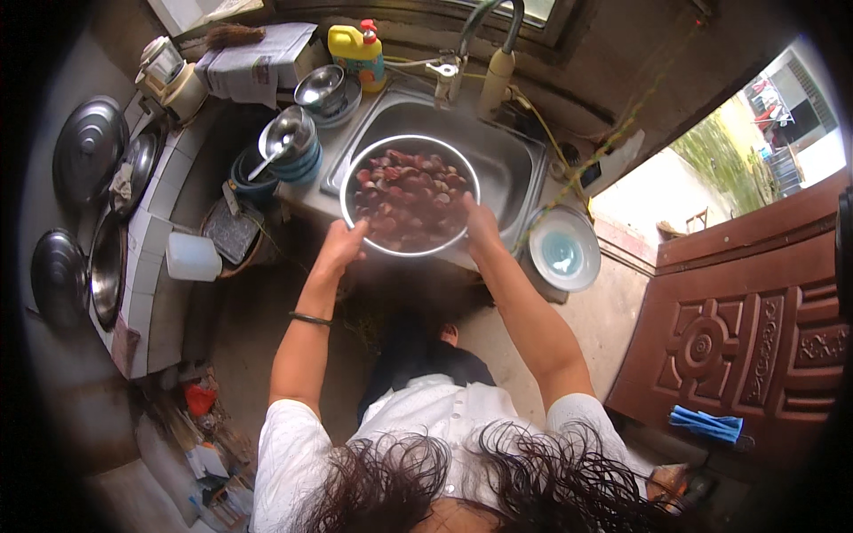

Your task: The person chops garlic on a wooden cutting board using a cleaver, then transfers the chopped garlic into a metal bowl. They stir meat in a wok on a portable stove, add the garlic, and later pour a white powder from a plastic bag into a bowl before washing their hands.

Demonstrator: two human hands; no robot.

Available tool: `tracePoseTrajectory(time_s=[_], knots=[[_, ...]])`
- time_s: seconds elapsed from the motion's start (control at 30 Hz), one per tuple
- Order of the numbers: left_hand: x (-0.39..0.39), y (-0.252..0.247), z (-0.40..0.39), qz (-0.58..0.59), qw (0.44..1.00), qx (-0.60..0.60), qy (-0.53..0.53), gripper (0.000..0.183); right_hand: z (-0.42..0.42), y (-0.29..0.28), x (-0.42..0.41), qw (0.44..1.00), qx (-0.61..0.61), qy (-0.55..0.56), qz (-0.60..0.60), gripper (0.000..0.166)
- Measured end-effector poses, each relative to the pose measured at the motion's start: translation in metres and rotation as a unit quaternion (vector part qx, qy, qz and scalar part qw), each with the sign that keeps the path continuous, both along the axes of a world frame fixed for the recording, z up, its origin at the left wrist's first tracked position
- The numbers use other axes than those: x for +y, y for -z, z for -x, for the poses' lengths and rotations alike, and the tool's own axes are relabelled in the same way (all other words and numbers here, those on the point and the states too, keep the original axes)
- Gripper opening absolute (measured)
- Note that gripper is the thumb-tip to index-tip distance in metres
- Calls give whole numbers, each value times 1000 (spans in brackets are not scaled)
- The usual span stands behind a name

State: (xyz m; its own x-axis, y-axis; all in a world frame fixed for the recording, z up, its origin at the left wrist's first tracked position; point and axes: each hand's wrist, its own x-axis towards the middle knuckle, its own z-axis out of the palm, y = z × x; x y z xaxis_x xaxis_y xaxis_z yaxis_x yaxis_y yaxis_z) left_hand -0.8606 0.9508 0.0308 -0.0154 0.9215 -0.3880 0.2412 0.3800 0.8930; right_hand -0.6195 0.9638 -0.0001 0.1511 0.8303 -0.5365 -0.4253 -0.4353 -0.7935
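Observation:
My left hand (pixel 345 244) grips the near left rim of a round metal basin (pixel 414 253). On its right rim, my right hand (pixel 480 223) holds the same basin. Many reddish-brown, rounded pieces, possibly chestnuts (pixel 410 190), fill much of it; some look cut or pale on one side. The basin is over the near left part of a stainless steel sink (pixel 520 160), hiding that corner. Behind the sink rises a curved faucet (pixel 470 33). Whether the basin touches the sink edge I cannot tell.
Stacked bowls (pixel 296 150) stand left of the sink, near a yellow pump bottle (pixel 360 56). A pale basin (pixel 564 248) lies at the right. Farther left are a tiled stove counter (pixel 150 246), metal lids (pixel 91 150) and a white plastic container (pixel 193 256). A carved wooden door (pixel 726 333) stands at right.

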Motion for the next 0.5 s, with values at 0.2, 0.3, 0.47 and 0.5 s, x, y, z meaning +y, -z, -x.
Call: tracePoseTrajectory(time_s=[0.2, 0.3, 0.47, 0.5], knots=[[126, 99, -9, -30, 992, 51, 114, 23, -17, 82, 77, 989, 71, 109, 64, 34], [171, 126, -23, -20, 976, 120, 180, 32, -33, 173, 107, 982, 15, 171, 83, 33], [232, 191, -8, 33, 944, 231, 234, 30, -1, 205, 131, 963, 13, 198, 180, 32], [238, 199, -9, 28, 945, 218, 241, 30, 1, 213, 132, 967, -36, 189, 167, 34]])
